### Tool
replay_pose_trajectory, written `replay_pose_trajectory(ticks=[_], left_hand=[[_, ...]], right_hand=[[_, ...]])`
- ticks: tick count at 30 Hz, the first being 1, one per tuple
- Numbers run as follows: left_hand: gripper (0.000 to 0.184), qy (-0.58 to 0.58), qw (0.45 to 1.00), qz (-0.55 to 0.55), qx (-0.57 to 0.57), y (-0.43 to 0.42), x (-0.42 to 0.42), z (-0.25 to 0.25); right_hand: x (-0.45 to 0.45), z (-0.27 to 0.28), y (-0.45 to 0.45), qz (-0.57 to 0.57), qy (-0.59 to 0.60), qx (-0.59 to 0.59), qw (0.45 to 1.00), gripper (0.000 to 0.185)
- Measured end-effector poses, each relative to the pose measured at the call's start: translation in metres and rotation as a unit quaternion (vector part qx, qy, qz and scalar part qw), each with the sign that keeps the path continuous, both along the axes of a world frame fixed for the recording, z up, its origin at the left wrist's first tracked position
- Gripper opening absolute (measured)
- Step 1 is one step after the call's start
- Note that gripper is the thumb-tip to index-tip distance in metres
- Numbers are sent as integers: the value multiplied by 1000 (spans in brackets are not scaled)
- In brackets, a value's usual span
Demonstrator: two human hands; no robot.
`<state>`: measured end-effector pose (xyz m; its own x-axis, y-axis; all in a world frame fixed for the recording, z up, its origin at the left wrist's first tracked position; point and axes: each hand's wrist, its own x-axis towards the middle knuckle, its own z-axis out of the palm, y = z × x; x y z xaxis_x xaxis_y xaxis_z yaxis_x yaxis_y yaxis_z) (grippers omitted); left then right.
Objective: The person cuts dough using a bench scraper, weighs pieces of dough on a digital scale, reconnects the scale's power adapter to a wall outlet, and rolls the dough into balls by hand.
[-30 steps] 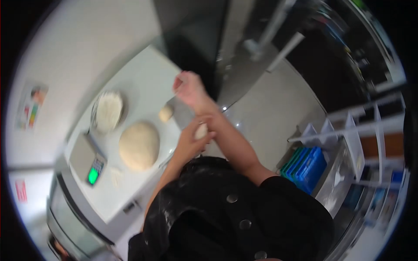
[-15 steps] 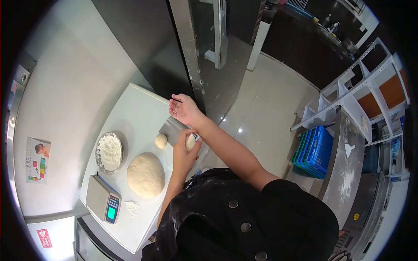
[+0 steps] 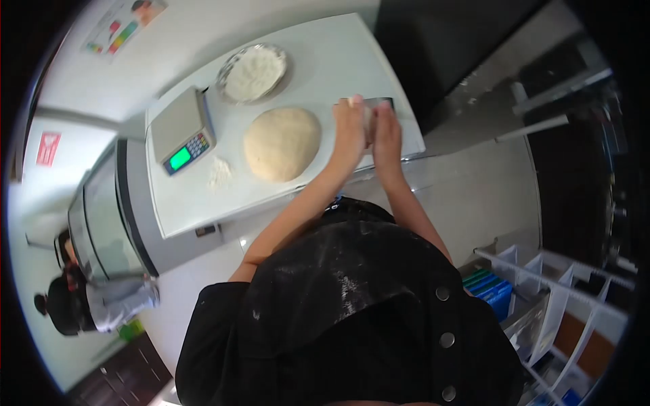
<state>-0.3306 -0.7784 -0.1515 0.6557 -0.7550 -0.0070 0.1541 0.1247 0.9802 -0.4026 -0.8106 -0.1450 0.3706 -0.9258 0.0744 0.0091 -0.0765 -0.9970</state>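
Observation:
At the right end of the white table [image 3: 325, 74], my left hand [image 3: 349, 132] and my right hand [image 3: 387, 135] are side by side, fingers curled, slightly blurred. Something pale shows between them, too hidden to name. Just beyond the fingers lies a grey flat plate [image 3: 379, 103] with a dark corner. A large dough mound [image 3: 282, 144] rests left of my left hand. Behind it stands a bowl of flour [image 3: 254, 73]. The small dough ball is out of sight.
A scale [image 3: 181, 130] with a lit green display stands at the table's left, beside scattered flour [image 3: 220, 172]. Blue crates [image 3: 493, 298] and a white rack [image 3: 562, 298] are at lower right. Another person [image 3: 71, 298] is at far left, near a glass-topped cabinet [image 3: 101, 216].
The view has turned and the table fills more of it. My right hand, earlier raised with its forearm across my left hand, is now beside my left hand over the table's right end.

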Motion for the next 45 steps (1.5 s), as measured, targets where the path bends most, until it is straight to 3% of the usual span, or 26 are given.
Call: replay_pose_trajectory(ticks=[3, 5, 7, 8, 13, 17, 18, 22, 27, 32, 37, 42, 45], left_hand=[[41, -64, 998, 18, -7, 13, -5, 5], [39, 100, 994, 5, -43, 17, 0, 8], [36, 261, 962, -9, -83, 22, 6, 10], [36, 261, 962, 3, -83, 26, 10, 13], [28, 167, 982, -68, -60, 41, 36, 23], [27, -164, 986, -2, -5, 42, 39, 6], [27, -163, 987, 1, -4, 44, 37, 11], [29, -172, 947, -151, 226, 60, 28, 36], [32, -29, 976, -87, 197, 67, 36, 14], [31, -105, 988, 56, 99, 60, 22, -20], [30, -244, 960, 106, 92, 50, 25, -29], [26, -141, 987, 33, 74, 46, 22, 8], [24, -180, 981, 41, 62, 38, 11, 8]], right_hand=[[10, 10, 1, -39, -3, 56, 998, 44], [13, 7, -3, -38, 7, 48, 998, 47], [14, 8, -7, -44, 49, -49, 997, 46], [14, 11, -8, -33, 50, -47, 997, 46], [11, 27, -15, 27, 63, -94, 993, 45], [5, 27, -21, 130, 84, -82, 984, 41], [4, 27, -21, 133, 85, -82, 984, 41], [0, 23, -17, 213, 132, 113, 962, 32], [-17, -2, -22, 256, 67, 228, 937, 30], [-18, -33, -3, 298, -69, 336, 891, 34], [-9, -20, 4, 216, -51, 267, 938, 32], [-13, -7, 0, 295, -10, 184, 937, 27], [-2, -13, 7, 182, -41, 153, 970, 25]])
